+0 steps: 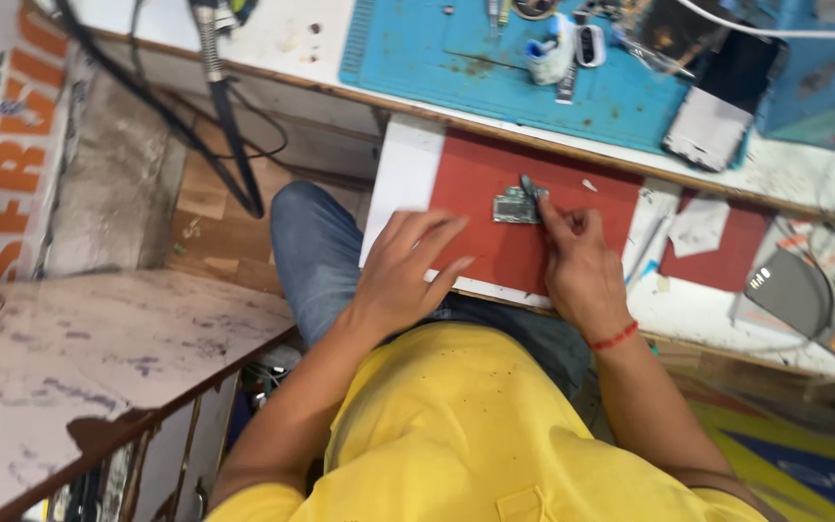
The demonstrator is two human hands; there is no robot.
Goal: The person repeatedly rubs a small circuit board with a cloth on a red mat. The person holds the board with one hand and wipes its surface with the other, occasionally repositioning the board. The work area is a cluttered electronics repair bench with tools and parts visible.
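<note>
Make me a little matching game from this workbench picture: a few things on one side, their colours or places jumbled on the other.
Things:
1. Small circuit board
2. Work mat at the back of the bench
3. Thread bracelet
4. Left hand

Colours or places:
A. Blue
B. Red, around the right wrist
C. Flat on the edge of the red pad, fingers spread
D. Green-grey, on the red pad at the right hand fingertips

Pairs: 1-D, 2-A, 3-B, 4-C
</note>
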